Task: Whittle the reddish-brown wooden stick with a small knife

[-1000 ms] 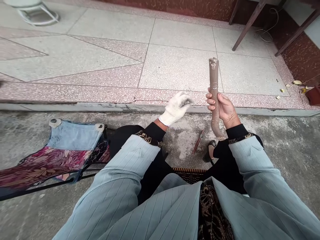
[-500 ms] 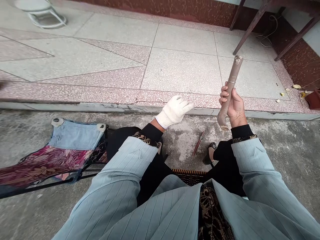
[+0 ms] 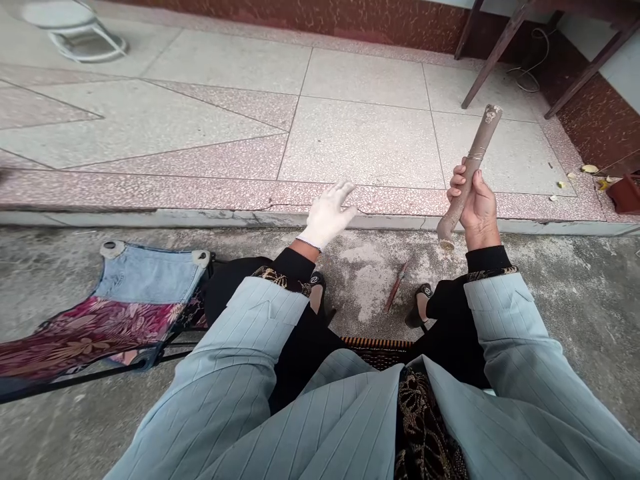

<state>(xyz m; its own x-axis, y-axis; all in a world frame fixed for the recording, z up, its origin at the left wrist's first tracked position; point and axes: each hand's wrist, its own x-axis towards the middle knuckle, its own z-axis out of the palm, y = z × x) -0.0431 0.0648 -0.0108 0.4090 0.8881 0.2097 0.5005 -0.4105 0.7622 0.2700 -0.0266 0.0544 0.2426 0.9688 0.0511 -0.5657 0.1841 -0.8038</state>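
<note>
My right hand [image 3: 480,208] is bare and wraps round a grey-brown bent pipe [image 3: 483,137]. The pipe slants upright, its long end up and to the right, its curved end below my fingers. Thin wire circles it just above my grip, and its upper tip is whitish and rough. My left hand [image 3: 329,215] wears a white knitted glove and is held in the air, fingers spread, with nothing in it. On the concrete between my feet lies a thin tool with a reddish handle [image 3: 394,293]; its kind is unclear.
A raised terrazzo step [image 3: 360,140] runs across in front of me. To my left stands a folding lounger [image 3: 150,273] with denim and floral cloth. A white stool [image 3: 80,30], dark table legs [image 3: 493,60] and a reddish-brown pot [image 3: 625,195] stand on the step.
My gloved left hand has shifted left and its fingers have spread apart. The pipe in my right hand has moved slightly right and leans further over that way.
</note>
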